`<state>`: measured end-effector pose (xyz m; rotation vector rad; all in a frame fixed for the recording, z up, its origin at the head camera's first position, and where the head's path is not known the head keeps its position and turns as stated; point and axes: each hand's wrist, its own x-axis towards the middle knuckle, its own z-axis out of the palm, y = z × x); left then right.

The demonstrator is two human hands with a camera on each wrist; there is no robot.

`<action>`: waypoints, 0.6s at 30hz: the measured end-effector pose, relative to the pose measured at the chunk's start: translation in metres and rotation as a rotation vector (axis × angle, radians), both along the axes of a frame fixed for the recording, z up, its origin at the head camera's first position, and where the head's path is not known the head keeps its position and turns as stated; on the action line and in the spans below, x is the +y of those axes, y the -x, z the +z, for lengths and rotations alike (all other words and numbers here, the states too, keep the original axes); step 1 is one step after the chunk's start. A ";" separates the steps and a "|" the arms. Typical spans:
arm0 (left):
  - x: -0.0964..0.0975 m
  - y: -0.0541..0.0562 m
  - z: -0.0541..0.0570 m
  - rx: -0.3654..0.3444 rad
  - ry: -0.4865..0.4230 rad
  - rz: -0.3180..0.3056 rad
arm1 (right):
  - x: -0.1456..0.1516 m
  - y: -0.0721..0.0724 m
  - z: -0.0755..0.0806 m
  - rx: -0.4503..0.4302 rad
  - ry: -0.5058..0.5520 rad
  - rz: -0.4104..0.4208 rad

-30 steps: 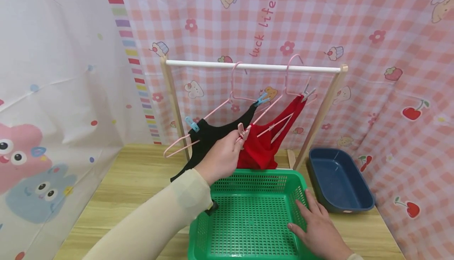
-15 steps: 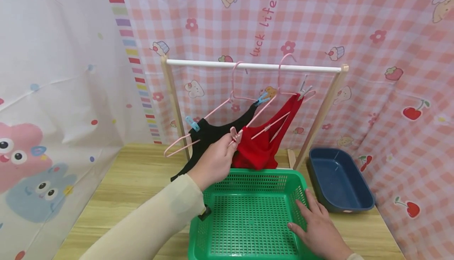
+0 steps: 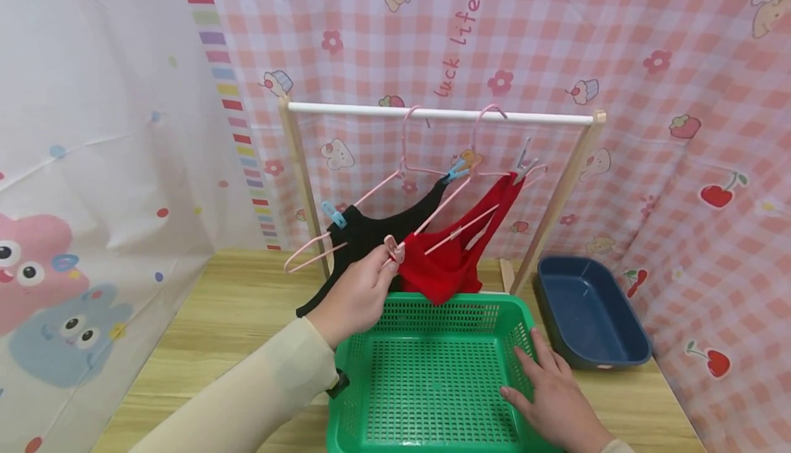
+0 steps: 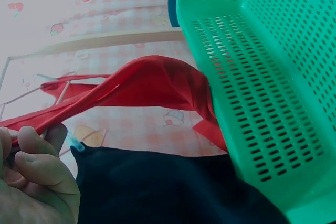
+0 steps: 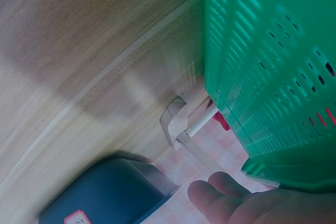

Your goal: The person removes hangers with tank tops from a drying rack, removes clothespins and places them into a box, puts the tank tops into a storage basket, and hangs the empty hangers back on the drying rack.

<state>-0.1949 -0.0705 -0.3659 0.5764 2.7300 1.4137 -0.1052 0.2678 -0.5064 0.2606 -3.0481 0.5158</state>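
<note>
My left hand (image 3: pixel 353 296) grips the left end of a pink hanger (image 3: pixel 446 204), beside a pink clothespin (image 3: pixel 394 248). A red strappy top (image 3: pixel 446 265) hangs from this hanger, with a grey clothespin (image 3: pixel 523 162) on its far strap. The hanger's hook overlaps the white rail of the drying rack (image 3: pixel 371 110). In the left wrist view, fingers pinch the red strap (image 4: pixel 79 109) along with the hanger. My right hand (image 3: pixel 559 399) rests with spread fingers on the right rim of a green basket (image 3: pixel 338 398), which has nothing in it.
Behind my left hand, a black top (image 3: pixel 371 233) hangs on another pink hanger with blue clothespins (image 3: pixel 334 215). A dark blue basin (image 3: pixel 593 316) stands right of the basket on the wooden table (image 3: pixel 228 309). Patterned curtains enclose the back and sides.
My left hand has moved left and down, drawing the pink hanger and red top with it. The hanger's hook has dropped lower and shifted left along the rail. The right hand stays put.
</note>
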 end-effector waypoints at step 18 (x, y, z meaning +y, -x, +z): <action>-0.030 -0.015 -0.023 -0.087 -0.023 -0.013 | 0.001 0.003 -0.001 -0.038 -0.006 -0.001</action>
